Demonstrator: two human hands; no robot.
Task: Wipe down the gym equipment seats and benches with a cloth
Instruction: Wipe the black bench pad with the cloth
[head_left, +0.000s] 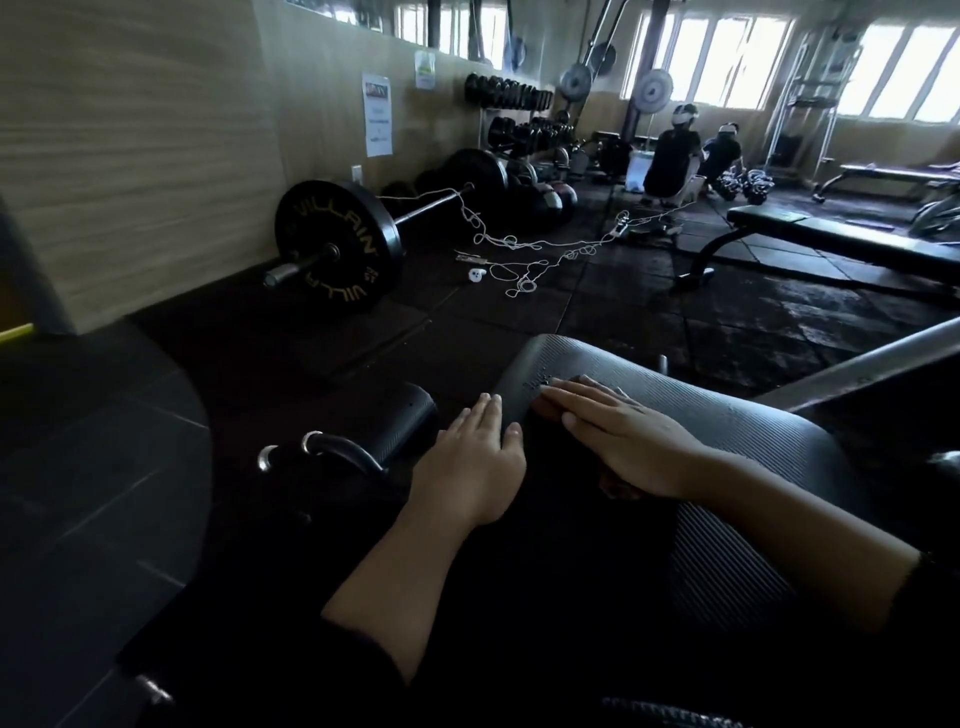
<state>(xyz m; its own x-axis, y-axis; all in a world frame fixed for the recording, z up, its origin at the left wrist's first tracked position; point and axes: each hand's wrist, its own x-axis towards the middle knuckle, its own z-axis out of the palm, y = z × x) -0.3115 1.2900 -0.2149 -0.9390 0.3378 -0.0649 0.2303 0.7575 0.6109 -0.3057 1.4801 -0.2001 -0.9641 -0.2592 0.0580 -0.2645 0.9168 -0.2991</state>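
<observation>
Seen from the head camera, both hands are lying flat with straight fingers on a dark cloth (561, 467) that is draped over the near part of a ribbed black seat pad (727, 415). The left hand (475, 462) is pressing at the pad's left edge, fingers pointing away from the person. The right hand (618, 436) is lying across the pad, its fingertips reaching the pad's far left corner, just beside the left hand. Neither hand is curling round anything. The cloth is so dark that its edges are hard to tell from the pad.

Left of the pad, a black roller pad (410, 415) and a curved chrome-tipped handle (332, 452) are sitting close by. Farther off, a barbell (337, 244) with black plates is lying along the wall, with a tangled white cord (519, 244) trailing over the rubber floor. A flat bench (831, 234) is standing to the right, and two people (691, 156) are crouching near the dumbbell rack (514, 109).
</observation>
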